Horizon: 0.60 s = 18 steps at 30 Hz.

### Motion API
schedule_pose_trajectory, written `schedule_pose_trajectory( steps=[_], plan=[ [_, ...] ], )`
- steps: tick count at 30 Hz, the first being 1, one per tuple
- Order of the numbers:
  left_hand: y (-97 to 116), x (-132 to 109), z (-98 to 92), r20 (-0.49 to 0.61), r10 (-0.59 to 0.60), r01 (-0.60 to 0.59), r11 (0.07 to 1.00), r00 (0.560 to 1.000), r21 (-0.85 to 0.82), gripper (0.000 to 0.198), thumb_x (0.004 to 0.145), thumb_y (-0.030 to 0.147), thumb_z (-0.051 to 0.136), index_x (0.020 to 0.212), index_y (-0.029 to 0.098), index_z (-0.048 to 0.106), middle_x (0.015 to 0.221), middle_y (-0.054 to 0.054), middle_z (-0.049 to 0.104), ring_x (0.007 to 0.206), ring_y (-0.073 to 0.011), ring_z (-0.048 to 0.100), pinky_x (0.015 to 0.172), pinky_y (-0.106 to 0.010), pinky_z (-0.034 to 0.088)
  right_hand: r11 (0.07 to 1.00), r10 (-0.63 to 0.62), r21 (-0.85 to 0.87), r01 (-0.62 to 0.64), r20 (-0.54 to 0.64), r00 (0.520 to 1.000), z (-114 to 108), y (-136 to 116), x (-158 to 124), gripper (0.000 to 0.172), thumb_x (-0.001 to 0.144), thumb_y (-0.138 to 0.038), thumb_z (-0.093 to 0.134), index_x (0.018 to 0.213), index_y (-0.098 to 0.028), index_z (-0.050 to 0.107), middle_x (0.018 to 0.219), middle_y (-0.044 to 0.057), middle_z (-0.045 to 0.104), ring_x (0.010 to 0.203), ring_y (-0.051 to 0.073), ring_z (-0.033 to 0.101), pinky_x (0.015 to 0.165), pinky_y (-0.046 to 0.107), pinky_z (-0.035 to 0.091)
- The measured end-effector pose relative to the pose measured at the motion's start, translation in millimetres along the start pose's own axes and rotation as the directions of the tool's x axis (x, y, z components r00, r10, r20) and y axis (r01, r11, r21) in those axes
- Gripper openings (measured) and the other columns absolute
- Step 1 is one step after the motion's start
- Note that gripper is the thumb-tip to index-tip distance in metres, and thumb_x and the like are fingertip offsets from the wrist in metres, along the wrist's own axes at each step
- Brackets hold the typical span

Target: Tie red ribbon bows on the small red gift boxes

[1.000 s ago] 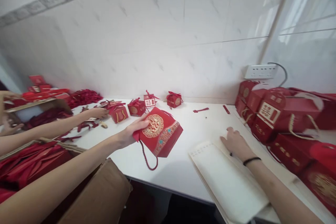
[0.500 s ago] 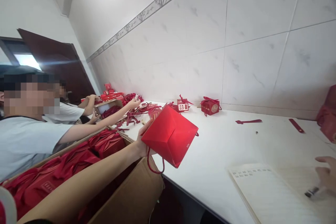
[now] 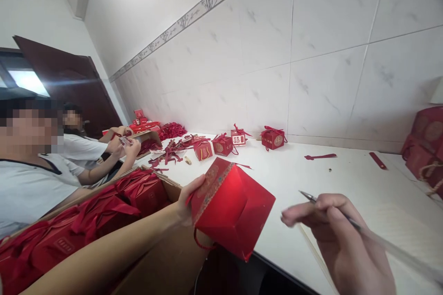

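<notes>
Looks like a makeshift packing room: white tiled wall [image 3: 277, 55], long white counter [image 3: 311, 179] covered in red gift boxes [image 3: 273, 138], people assembling at left.

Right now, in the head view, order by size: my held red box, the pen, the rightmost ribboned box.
Largest: held red box, though nearest.
Unsure: pen and rightmost ribboned box; pen longer, thinner, closer.

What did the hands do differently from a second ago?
The right hand left the notebook, took up a pen and rose toward the red box. The left hand turned the red box so its plain underside shows. It kept hold throughout; the small boxes behind stayed put.
</notes>
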State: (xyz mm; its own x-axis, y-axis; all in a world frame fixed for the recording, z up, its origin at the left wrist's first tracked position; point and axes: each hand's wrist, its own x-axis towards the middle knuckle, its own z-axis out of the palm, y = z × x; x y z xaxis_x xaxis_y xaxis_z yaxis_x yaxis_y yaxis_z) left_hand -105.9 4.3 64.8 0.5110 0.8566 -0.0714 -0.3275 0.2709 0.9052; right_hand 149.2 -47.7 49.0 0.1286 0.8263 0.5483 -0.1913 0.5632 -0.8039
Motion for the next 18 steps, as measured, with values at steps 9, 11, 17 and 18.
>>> schedule_pose_trajectory(
  steps=[9,11,17,18],
  plan=[
    [-7,-8,6.9,0.102,-0.061,0.085,0.965,0.993,-0.25,0.035,0.082,0.04,0.054,0.102,0.013,0.066,0.096,-0.005,0.071,0.091,-0.0179,0.066,0.084,-0.026,0.048,0.642,-0.399,-0.563,0.52,0.334,0.854,34,7,7,0.006,0.088,-0.017,0.038,0.091,-0.021,0.039,0.138,0.012,0.041,0.129,0.025,0.035,0.107,0.057,0.023],
    [-6,-12,6.2,0.071,-0.005,0.025,0.959,0.997,-0.284,0.031,0.083,0.037,0.053,0.098,0.014,0.067,0.095,-0.004,0.071,0.089,-0.0171,0.066,0.081,-0.025,0.048,0.672,-0.396,-0.611,0.418,0.18,0.9,33,10,1,0.006,0.088,-0.019,0.039,0.093,-0.02,0.038,0.141,0.016,0.034,0.132,0.027,0.028,0.105,0.059,0.024],
    [-2,-21,-6.7,-0.013,0.004,-0.006,0.979,1.0,-0.202,0.037,0.083,0.044,0.049,0.099,0.015,0.067,0.094,-0.004,0.071,0.089,-0.0184,0.065,0.083,-0.028,0.046,0.647,-0.333,-0.537,0.542,0.441,0.834,27,24,-20,0.01,0.086,-0.032,0.045,0.085,-0.022,0.042,0.137,0.012,0.042,0.125,0.029,0.041,0.099,0.052,0.037],
    [1,-24,-13.1,-0.044,0.013,-0.019,0.988,0.999,-0.151,0.039,0.084,0.046,0.047,0.101,0.016,0.066,0.094,-0.003,0.071,0.09,-0.0183,0.065,0.084,-0.028,0.046,0.673,-0.277,-0.62,0.403,0.294,0.915,19,26,-20,0.01,0.088,-0.032,0.041,0.088,-0.022,0.042,0.136,0.013,0.043,0.121,0.028,0.046,0.094,0.048,0.043]
  ],
)
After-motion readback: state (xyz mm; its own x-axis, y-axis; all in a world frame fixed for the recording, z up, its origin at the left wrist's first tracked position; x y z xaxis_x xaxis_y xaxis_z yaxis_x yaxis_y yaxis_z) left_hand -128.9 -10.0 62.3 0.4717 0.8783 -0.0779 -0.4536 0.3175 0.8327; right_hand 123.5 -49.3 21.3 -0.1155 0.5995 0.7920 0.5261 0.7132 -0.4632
